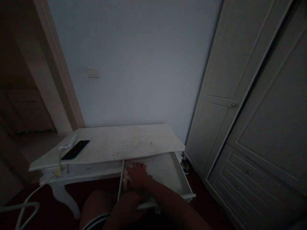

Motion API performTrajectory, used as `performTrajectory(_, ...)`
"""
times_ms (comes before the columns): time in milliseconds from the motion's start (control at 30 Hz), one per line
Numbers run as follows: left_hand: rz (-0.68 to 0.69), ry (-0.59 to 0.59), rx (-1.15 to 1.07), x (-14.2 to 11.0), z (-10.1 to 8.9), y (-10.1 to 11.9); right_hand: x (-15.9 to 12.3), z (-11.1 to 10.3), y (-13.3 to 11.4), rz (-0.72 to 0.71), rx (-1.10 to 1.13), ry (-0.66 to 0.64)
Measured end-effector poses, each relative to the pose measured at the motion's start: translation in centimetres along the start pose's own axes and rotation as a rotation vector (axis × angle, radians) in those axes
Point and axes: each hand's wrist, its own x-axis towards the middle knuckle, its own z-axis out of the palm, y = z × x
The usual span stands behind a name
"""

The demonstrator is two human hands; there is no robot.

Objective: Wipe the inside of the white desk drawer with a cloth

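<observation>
A pulled-out drawer [185, 182] of the white table [141, 137] lies in front of me. My right hand [137, 176] is inside at its left end, fingers curled over a pale crumpled cloth [126, 179] pressed against the left wall. It is too dark to make out the cloth's exact kind. Low at the drawer's front left corner is my left hand [131, 198], close under my right wrist. Its fingers are hidden in shadow, so I cannot tell whether it grips the drawer's front.
On the tabletop's left end lie a dark phone [75, 150] and a white power strip [69, 141], with a white cable [35, 191] hanging down. A grey wardrobe [216, 105] stands at the right, near the drawer. Small dark specks dot the worn tabletop.
</observation>
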Motion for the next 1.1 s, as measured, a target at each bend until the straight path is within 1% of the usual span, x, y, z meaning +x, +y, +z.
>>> performTrajectory(167, -0.007, 0.043, 0.051, 0.3, 0.8, -0.5, -1.8, -1.5, 0.9, -0.206, -0.131, -0.117)
performTrajectory(300, 0.047, 0.075, 0.036, 0.5, 1.0, -0.7, -2.6, -2.2, 0.9, -0.332, -0.171, -0.178)
performTrajectory(400, 0.062, 0.086, 0.032, 0.4, 0.8, -0.5, -3.4, -2.0, 1.2, -0.332, -0.114, -0.176)
performTrajectory(500, 0.035, 0.072, 0.027, 0.3, 0.6, -0.4, -4.7, -2.2, 2.2, -0.317, -0.065, -0.188)
performTrajectory(567, 0.023, 0.052, 0.024, 0.3, 0.6, -0.5, -5.7, -2.8, 3.1, -0.305, -0.059, -0.242)
performTrajectory(667, 0.009, 0.069, 0.027, 0.1, 0.7, -0.6, -7.3, -4.5, 5.4, -0.271, -0.048, -0.324)
performTrajectory(733, -0.01, 0.089, 0.05, 0.2, 0.8, -0.6, -8.4, -5.8, 7.5, -0.22, -0.044, -0.347)
performTrajectory(767, -0.015, 0.088, 0.066, 0.2, 0.8, -0.6, -8.9, -6.4, 8.6, -0.171, -0.051, -0.344)
performTrajectory(833, -0.021, 0.066, 0.088, 0.3, 0.9, -0.6, -9.6, -7.4, 10.8, -0.003, -0.074, -0.28)
performTrajectory(900, -0.017, 0.052, 0.086, 0.4, 0.9, -0.6, -9.9, -8.0, 12.4, 0.197, -0.099, -0.172)
performTrajectory(967, -0.016, 0.05, 0.086, 0.5, 1.0, -0.8, -9.6, -8.1, 13.2, 0.345, -0.108, -0.075)
performTrajectory(1033, -0.017, 0.054, 0.078, 0.6, 1.1, -1.0, -8.6, -7.7, 13.2, 0.425, -0.102, -0.011)
performTrajectory(1100, -0.013, 0.049, 0.06, 0.7, 1.2, -1.1, -7.1, -7.0, 12.6, 0.488, -0.082, 0.045)
